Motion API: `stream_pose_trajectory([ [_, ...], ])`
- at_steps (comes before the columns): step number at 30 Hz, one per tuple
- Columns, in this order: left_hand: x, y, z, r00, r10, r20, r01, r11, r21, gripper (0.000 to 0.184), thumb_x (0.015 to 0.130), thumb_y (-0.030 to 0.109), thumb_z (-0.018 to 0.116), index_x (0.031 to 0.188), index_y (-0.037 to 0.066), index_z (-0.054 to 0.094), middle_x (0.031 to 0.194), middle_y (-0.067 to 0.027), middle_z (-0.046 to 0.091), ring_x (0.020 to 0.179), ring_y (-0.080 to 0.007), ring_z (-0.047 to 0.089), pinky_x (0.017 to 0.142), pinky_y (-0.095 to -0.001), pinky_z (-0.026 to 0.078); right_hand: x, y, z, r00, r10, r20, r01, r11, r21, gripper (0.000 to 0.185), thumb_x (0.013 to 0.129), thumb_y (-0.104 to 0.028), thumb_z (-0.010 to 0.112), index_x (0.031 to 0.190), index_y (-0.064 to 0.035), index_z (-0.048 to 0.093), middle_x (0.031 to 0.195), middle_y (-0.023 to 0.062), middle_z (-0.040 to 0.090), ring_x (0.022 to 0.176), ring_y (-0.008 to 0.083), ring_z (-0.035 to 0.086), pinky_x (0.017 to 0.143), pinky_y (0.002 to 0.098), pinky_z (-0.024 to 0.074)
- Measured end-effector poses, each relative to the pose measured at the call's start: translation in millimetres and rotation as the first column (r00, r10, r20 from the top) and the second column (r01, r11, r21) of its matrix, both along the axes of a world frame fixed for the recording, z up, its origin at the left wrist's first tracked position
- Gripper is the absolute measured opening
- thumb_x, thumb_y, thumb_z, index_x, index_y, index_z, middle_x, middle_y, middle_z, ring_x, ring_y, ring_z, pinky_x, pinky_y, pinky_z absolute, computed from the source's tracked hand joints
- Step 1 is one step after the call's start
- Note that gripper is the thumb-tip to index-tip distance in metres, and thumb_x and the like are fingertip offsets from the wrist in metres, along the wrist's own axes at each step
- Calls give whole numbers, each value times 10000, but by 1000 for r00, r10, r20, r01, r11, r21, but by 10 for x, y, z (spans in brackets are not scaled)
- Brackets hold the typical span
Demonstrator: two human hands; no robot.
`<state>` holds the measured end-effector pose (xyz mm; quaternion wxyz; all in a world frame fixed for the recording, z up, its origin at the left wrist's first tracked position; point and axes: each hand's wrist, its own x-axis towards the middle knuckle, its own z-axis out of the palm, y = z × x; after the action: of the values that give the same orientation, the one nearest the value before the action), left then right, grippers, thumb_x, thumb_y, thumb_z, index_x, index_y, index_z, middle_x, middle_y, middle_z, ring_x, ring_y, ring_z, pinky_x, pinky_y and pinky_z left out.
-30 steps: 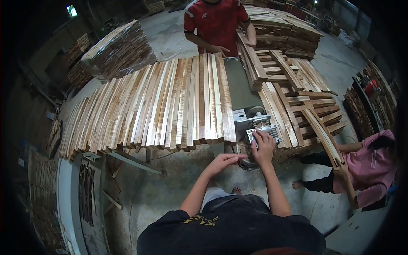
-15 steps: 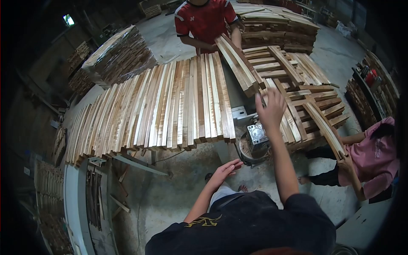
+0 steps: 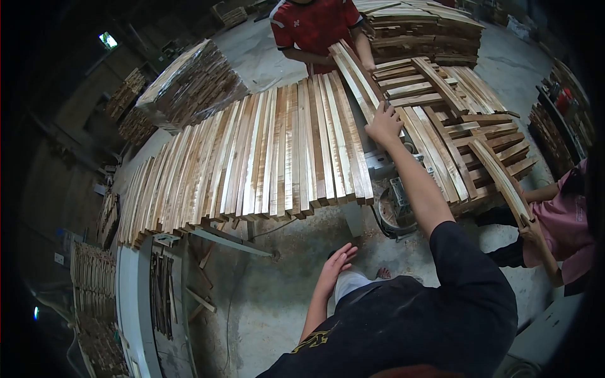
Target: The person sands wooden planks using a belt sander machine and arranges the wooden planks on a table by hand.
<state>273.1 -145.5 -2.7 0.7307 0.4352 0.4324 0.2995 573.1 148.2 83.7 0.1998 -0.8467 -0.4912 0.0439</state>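
Observation:
My right hand (image 3: 385,125) is closed over the near end of a pair of wooden strips (image 3: 354,77), and its fingertips curl around their right side. A co-worker in a red shirt (image 3: 315,31) has hands at the far end of the same strips. My left hand (image 3: 336,268) hangs low in front of my body, holding nothing, with its fingers stretched out. To the left of the held strips, a long row of wooden strips (image 3: 252,157) lies side by side on a machine table. A machine part with a round base (image 3: 392,217) sits below my right forearm.
Right of my arm stands a crisscross stack of strips (image 3: 435,151). A co-worker in pink (image 3: 564,220) holds a curved strip (image 3: 501,176) beside it. Behind are a wrapped timber stack (image 3: 189,88) and a large timber pile (image 3: 422,38). A pale machine frame (image 3: 133,302) stands at left.
My right hand has reached forward and closed on the near end of the strips, which now lie lower beside the row. My left hand stays low and free. The view has shifted slightly.

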Motion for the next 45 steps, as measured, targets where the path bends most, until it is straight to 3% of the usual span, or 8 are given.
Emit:
stream_pose_trajectory([
  [17,601,361,-116,927,-366,86,370,928,-34,650,1058,457,425,1517,-1,372,1492,-140,503,1380,-202,460,1119,-342,363,110,-705,342,996,76,-38,-79,994,-71,795,766,-322,730,1417,3,410,1356,312,461,1245,474,485,1004,600,397],
  [20,857,416,-124,842,-250,478,372,910,-180,748,1044,553,373,1525,-19,332,1530,-190,433,1417,-275,417,1153,-375,337,-79,-1338,426,995,91,-34,-92,994,-58,722,756,-287,721,1351,15,444,1315,314,466,1225,486,489,989,617,404],
  [24,1318,457,-227,252,24,967,700,686,-199,906,950,735,371,1519,31,356,1529,-183,427,1416,-354,397,1211,-478,252,-427,-2534,343,994,97,-43,-96,995,27,729,734,-296,759,1343,-45,445,1337,310,425,1232,479,446,964,600,391],
  [26,1468,334,44,732,186,655,344,729,-592,904,938,748,379,1517,55,369,1512,-161,453,1399,-346,419,1192,-483,293,-527,-3134,347,981,122,-150,-124,992,-10,754,756,-367,764,1356,-38,447,1372,319,381,1225,488,436,932,577,401],
  [35,1440,-7,160,420,28,907,626,715,-312,862,951,744,330,1549,122,332,1522,-159,438,1374,-340,458,1154,-530,357,243,-2472,46,810,188,-555,-131,981,141,597,952,-517,558,1226,10,621,1024,204,694,911,357,679,813,429,526],
  [40,1317,-30,-142,727,83,682,395,762,-514,1033,860,859,327,1502,51,381,1523,-260,381,1401,-434,398,1114,-568,387,526,-1790,-298,787,215,-578,-261,965,4,606,957,-515,491,1059,46,695,950,279,702,943,400,701,833,463,539],
  [42,1299,-27,-277,343,316,885,599,652,-465,1094,822,895,338,1466,13,408,1440,-223,491,1331,-391,495,1086,-565,422,650,-1710,-565,833,185,-522,-169,982,79,609,966,-502,479,1033,62,698,922,285,699,910,398,705,816,452,539],
  [45,1347,-26,-128,643,153,750,451,716,-532,1078,817,886,381,1414,-8,450,1241,-173,612,1129,-350,622,1042,-544,476,586,-1896,-295,735,125,-666,-70,992,109,604,941,-496,569,980,87,722,817,231,720,749,304,720,727,382,539],
])
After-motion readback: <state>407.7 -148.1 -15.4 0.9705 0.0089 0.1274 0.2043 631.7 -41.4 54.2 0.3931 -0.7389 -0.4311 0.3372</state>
